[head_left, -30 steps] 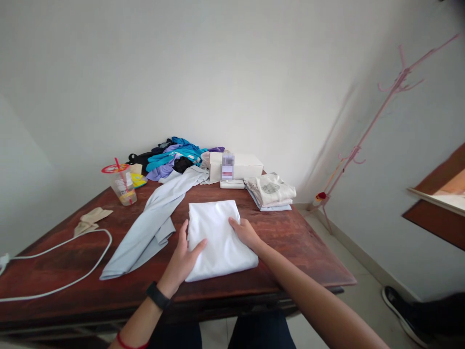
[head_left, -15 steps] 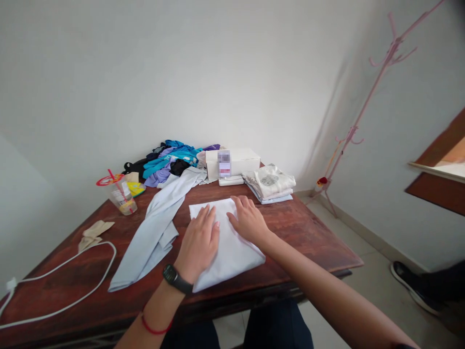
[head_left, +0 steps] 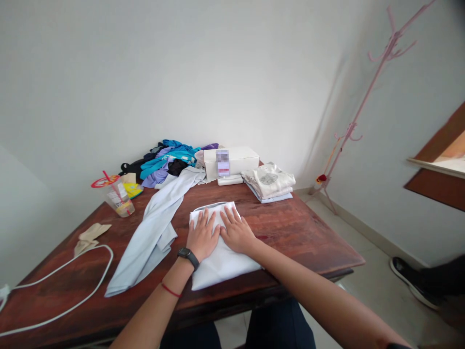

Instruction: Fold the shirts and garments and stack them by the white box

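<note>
Left hand (head_left: 203, 237) and right hand (head_left: 238, 234) have drawn together atop the white cloth (head_left: 223, 269), palms flat, grasping nothing, likely smoothing it.

Left hand (head_left: 203, 239): palm down, flat, fingers parted, pointing far. Right hand (head_left: 239, 234): likewise, close beside. Left forearm (head_left: 157, 304): slanting from near left. Right forearm (head_left: 316, 291): slanting from near right.
</note>
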Action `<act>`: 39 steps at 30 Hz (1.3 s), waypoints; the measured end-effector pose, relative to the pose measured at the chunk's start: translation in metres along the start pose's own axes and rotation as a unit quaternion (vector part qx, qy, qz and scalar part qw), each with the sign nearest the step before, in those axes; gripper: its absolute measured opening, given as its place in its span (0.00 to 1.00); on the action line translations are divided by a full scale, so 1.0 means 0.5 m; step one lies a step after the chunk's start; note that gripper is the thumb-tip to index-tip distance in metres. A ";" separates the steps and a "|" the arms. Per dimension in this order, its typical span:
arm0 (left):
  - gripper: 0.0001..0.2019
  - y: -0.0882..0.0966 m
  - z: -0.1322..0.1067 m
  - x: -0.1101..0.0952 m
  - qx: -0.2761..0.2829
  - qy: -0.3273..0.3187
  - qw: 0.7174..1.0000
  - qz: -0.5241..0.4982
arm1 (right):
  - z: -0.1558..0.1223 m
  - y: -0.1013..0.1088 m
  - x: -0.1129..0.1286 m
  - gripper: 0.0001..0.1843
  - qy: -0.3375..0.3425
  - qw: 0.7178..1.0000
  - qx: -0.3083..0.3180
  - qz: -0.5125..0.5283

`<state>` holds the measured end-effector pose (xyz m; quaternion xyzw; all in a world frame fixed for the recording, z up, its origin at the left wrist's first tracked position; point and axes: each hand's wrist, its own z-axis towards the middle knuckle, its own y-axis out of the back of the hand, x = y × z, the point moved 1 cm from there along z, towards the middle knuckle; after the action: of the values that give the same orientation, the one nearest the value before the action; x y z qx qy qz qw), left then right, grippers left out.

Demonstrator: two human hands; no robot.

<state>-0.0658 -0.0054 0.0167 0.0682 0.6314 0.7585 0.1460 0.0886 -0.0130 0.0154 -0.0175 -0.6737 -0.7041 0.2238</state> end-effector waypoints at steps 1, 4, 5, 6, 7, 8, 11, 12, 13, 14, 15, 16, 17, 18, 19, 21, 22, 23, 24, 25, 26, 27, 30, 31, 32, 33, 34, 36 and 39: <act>0.28 -0.001 0.002 0.004 -0.002 -0.004 1.000 0.001 | 0.000 0.001 0.001 0.36 -0.003 1.000 0.004 0.003; 0.29 -0.002 0.009 0.016 -0.013 0.006 1.000 0.006 | 0.003 0.007 0.005 0.36 -0.011 1.000 0.023 -0.003; 0.30 -0.002 0.011 0.019 -0.013 0.011 1.000 0.006 | 0.006 0.011 0.006 0.36 -0.011 0.999 0.031 -0.009; 0.31 -0.003 0.013 0.021 -0.012 0.012 1.000 0.006 | 0.009 0.016 0.008 0.36 -0.008 0.999 0.035 -0.016; 0.31 -0.004 0.014 0.023 -0.009 0.010 1.000 0.006 | 0.014 0.021 0.009 0.35 0.001 0.999 0.034 -0.022; 0.31 -0.005 0.014 0.024 -0.007 0.006 1.000 0.007 | 0.020 0.025 0.010 0.35 0.015 0.999 0.025 -0.026; 0.30 -0.010 0.012 0.025 -0.013 0.001 1.000 0.008 | 0.040 0.029 0.005 0.34 0.048 0.998 -0.014 -0.028; 0.30 -0.011 0.011 0.026 -0.017 0.002 1.000 0.007 | 0.046 0.027 0.001 0.34 0.048 0.998 -0.018 -0.025; 0.30 -0.013 0.010 0.026 -0.021 0.002 1.000 0.006 | 0.050 0.022 -0.004 0.33 0.044 0.999 -0.017 -0.021; 0.30 -0.014 0.010 0.026 -0.024 0.001 1.000 0.005 | 0.052 0.017 -0.008 0.33 0.036 0.999 -0.013 -0.017; 0.30 -0.015 0.009 0.027 -0.026 0.000 1.000 0.004 | 0.054 0.010 -0.013 0.33 0.030 0.999 -0.008 -0.013; 0.30 -0.016 0.009 0.027 -0.028 -0.002 1.000 0.003 | 0.054 0.005 -0.017 0.33 0.027 1.000 -0.006 -0.010; 0.30 -0.017 0.010 0.028 -0.029 -0.003 1.000 0.003 | 0.053 0.000 -0.020 0.33 0.026 1.000 -0.005 -0.007; 0.30 -0.017 0.010 0.028 -0.027 -0.003 1.000 0.003 | 0.053 -0.004 -0.022 0.33 0.025 1.000 -0.005 -0.005; 0.30 -0.018 0.011 0.029 -0.023 -0.002 1.000 0.003 | 0.053 -0.007 -0.023 0.33 0.023 1.000 -0.005 -0.002; 0.30 -0.018 0.012 0.030 -0.014 -0.001 1.000 0.001 | 0.053 -0.009 -0.024 0.33 0.021 1.000 -0.004 0.003; 0.30 -0.017 0.013 0.030 -0.008 -0.001 1.000 0.000 | 0.054 -0.008 -0.023 0.33 0.020 1.000 -0.003 0.005; 0.31 -0.016 0.013 0.031 -0.004 -0.003 1.000 -0.001 | 0.055 -0.006 -0.022 0.33 0.019 1.000 -0.002 0.005; 0.31 -0.015 0.013 0.032 0.000 -0.005 1.000 -0.002 | 0.054 -0.003 -0.020 0.33 0.018 1.000 0.000 0.005; 0.31 -0.014 0.012 0.033 0.002 -0.008 1.000 -0.002 | 0.052 0.000 -0.018 0.33 0.016 1.000 0.005 0.004; 0.31 -0.013 0.011 0.034 0.004 -0.011 1.000 -0.003 | 0.047 0.003 -0.017 0.33 0.015 1.000 0.011 0.003; 0.31 -0.012 0.010 0.035 0.005 -0.013 1.000 -0.005 | 0.039 0.006 -0.015 0.34 0.014 1.000 0.018 0.003; 0.31 -0.010 0.007 0.037 0.005 -0.017 1.000 -0.012 | -0.002 0.009 -0.015 0.37 0.018 0.999 0.041 0.003; 0.30 -0.011 0.006 0.038 0.004 -0.018 1.000 -0.013 | -0.019 0.009 -0.016 0.38 0.023 0.999 0.043 0.003; 0.30 -0.012 0.006 0.038 0.003 -0.019 1.000 -0.015 | -0.035 0.009 -0.018 0.39 0.029 0.999 0.041 0.003; 0.30 -0.013 0.007 0.038 0.001 -0.020 1.000 -0.017 | -0.050 0.008 -0.019 0.40 0.035 0.999 0.036 0.003; 0.30 -0.014 0.008 0.038 0.002 -0.020 1.000 -0.020 | -0.062 0.008 -0.020 0.40 0.040 0.999 0.029 0.003; 0.30 -0.016 0.010 0.040 0.005 -0.021 0.999 -0.025 | -0.077 0.009 -0.020 0.39 0.044 0.999 0.016 0.004; 0.31 -0.011 0.009 0.041 0.012 -0.023 0.999 -0.030 | -0.081 0.009 -0.019 0.38 0.038 0.999 0.005 0.008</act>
<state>-0.0831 0.0059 0.0107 0.0689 0.6387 0.7444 0.1824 0.1098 -0.0492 0.0128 0.0051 -0.6682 -0.6987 0.2555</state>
